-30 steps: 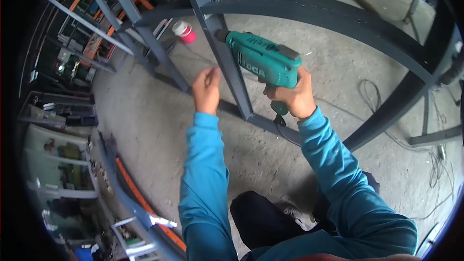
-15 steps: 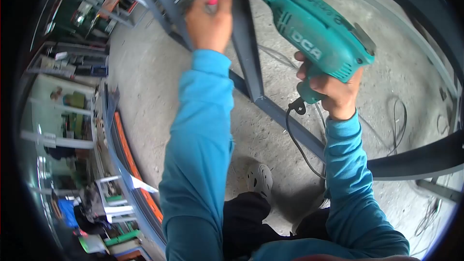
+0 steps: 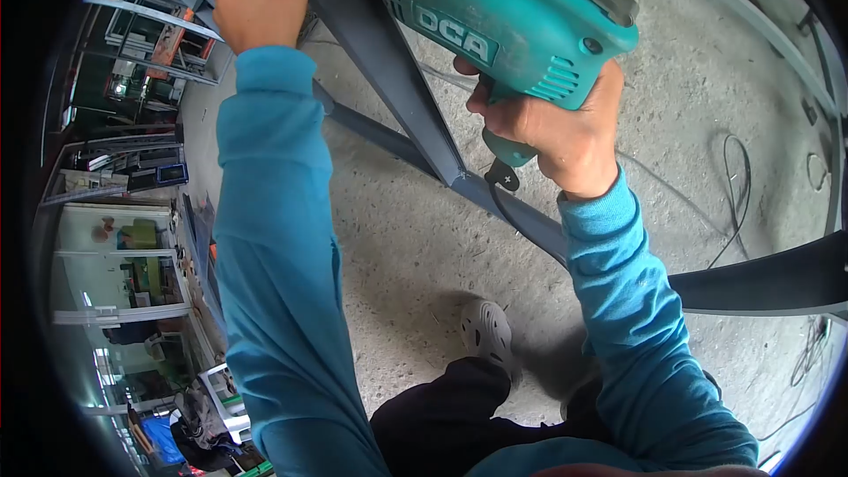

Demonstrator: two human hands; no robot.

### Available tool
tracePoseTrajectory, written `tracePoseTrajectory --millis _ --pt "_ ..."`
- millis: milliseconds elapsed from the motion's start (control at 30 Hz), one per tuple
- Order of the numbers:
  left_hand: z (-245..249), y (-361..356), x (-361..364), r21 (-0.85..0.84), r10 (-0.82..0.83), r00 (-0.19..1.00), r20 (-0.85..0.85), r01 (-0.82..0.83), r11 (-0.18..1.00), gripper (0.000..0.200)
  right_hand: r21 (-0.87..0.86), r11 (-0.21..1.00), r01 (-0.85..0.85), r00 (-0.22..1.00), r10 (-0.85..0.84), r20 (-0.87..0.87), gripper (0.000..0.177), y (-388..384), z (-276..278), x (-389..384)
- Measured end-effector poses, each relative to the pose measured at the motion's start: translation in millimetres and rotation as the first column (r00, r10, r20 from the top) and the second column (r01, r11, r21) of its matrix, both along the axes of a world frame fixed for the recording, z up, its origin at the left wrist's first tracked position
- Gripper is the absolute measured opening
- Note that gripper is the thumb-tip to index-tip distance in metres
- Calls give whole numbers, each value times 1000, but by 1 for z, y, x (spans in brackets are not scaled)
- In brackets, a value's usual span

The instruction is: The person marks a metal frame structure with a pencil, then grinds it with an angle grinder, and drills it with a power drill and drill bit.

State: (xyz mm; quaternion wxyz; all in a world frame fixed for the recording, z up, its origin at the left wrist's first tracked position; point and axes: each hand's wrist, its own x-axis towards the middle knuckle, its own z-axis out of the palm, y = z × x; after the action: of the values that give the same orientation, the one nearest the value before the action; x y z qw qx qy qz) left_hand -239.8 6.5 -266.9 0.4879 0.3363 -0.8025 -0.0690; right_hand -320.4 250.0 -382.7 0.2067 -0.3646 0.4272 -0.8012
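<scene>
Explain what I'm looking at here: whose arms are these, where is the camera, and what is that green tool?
There is no machine here. The camera sits on a person's head and looks down, so the two blue-sleeved arms are that person's own. The wide lens bends the edges. The right hand grips a green electric drill by its handle, with the drill's front end up by a grey steel bar of a metal frame. The left hand, fingers curled shut, rests against that bar higher up; whether it pinches anything cannot be told. Below are the concrete floor, the person's shoe and loose cables. Shelving stands along the left edge.
</scene>
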Motion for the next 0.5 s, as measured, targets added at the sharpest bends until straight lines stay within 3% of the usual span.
tracePoseTrajectory --millis 133,233,333,433,500 --pt "-4 -6 0 -71 -131 987 -90 125 990 51 -21 1000 -17 1000 17 -12 50 -8 3 -3" --pt "1 -6 1 -65 -83 995 -47 80 995 48 -103 991 88 992 -97 -84 41 -16 4 0" --pt "2 -1 -3 -85 -14 999 -38 11 996 47 -130 988 82 995 -89 -46 38 -17 -1 -4" --pt "1 -9 2 -103 -76 997 -23 73 992 47 12 989 146 953 -137 -270 55 -17 -7 -9" --pt "0 -15 2 -198 -42 999 1 41 979 47 5 989 149 946 -141 -291 56 -12 -6 -11"
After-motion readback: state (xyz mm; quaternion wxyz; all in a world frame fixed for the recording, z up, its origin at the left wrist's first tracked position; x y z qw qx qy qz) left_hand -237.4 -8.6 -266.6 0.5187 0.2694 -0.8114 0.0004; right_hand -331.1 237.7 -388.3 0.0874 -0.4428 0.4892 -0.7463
